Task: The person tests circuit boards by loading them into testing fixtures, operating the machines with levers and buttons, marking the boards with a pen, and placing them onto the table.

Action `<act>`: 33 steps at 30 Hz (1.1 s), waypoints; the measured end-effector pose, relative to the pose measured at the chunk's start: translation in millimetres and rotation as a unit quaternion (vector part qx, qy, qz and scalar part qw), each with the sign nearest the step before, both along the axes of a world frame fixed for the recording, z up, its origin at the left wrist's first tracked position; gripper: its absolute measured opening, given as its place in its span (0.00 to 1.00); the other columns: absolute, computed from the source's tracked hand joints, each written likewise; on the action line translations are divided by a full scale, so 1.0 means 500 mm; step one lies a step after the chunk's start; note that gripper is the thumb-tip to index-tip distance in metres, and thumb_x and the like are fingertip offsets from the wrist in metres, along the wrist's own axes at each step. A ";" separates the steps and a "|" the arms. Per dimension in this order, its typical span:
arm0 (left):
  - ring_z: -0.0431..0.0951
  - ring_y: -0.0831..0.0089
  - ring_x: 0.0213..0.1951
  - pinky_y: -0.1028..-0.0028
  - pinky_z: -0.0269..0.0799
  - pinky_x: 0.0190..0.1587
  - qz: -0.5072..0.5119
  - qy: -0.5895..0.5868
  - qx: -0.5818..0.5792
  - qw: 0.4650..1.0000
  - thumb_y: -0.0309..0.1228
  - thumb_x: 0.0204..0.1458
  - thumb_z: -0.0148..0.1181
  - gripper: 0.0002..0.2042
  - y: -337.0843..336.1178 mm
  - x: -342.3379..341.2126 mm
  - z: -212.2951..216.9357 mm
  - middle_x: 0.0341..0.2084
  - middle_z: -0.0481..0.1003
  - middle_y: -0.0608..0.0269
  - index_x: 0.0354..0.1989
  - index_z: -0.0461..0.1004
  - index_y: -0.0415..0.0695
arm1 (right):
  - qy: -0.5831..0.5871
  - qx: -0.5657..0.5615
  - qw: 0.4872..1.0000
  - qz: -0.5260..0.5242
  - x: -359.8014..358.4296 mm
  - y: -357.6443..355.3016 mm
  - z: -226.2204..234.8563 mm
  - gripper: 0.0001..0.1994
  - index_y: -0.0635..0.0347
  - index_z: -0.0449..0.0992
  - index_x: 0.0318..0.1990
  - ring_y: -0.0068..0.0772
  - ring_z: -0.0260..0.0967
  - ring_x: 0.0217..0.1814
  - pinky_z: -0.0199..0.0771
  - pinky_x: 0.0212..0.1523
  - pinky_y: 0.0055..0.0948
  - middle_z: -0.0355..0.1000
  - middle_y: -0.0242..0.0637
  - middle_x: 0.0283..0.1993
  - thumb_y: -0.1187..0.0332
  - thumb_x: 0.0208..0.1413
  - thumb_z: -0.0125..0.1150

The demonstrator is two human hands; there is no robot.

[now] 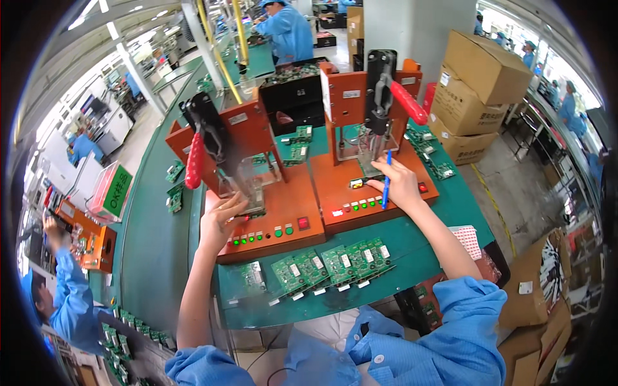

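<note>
Two orange test fixtures stand side by side, a left fixture [270, 225] and a right fixture [351, 186]. Each carries a black toggle clamp with a red handle. My left hand [222, 219] reaches to the left fixture, fingers stretched at the edge of its clear plate [255, 196]; any grip on a board there is hidden. A blue pen [387, 183] is held upright between the fingers of my right hand [400, 183]. That hand's fingertips are at the front of the right fixture's nest, near a green circuit board [370, 166].
Several green circuit boards [335, 264] lie in a row at the green table's front edge. More boards [297, 151] lie behind and beside the fixtures. A black bin [290, 100] stands behind. Cardboard boxes [473, 96] are stacked right. A co-worker [71, 309] works at left.
</note>
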State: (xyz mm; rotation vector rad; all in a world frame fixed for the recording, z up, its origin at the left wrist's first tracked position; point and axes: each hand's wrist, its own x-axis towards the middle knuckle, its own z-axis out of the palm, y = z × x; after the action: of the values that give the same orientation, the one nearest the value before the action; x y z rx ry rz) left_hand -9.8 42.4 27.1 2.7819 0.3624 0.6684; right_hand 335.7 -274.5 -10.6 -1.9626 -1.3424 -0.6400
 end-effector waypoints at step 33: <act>0.80 0.63 0.45 0.70 0.76 0.46 0.003 -0.040 -0.071 0.997 0.16 0.35 0.69 0.28 0.002 0.004 -0.024 0.56 0.76 0.54 0.51 0.81 0.47 | 0.027 0.002 1.000 0.002 -0.002 -0.002 -0.009 0.24 0.58 0.79 0.48 0.49 0.74 0.58 0.79 0.50 0.41 0.78 0.50 0.49 0.57 0.44 0.75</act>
State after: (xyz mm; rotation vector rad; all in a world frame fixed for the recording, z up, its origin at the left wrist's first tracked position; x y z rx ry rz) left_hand -8.0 43.2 15.2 2.6118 0.3858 0.7229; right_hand 334.6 -275.4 -15.2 -1.9607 -1.3111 -0.5829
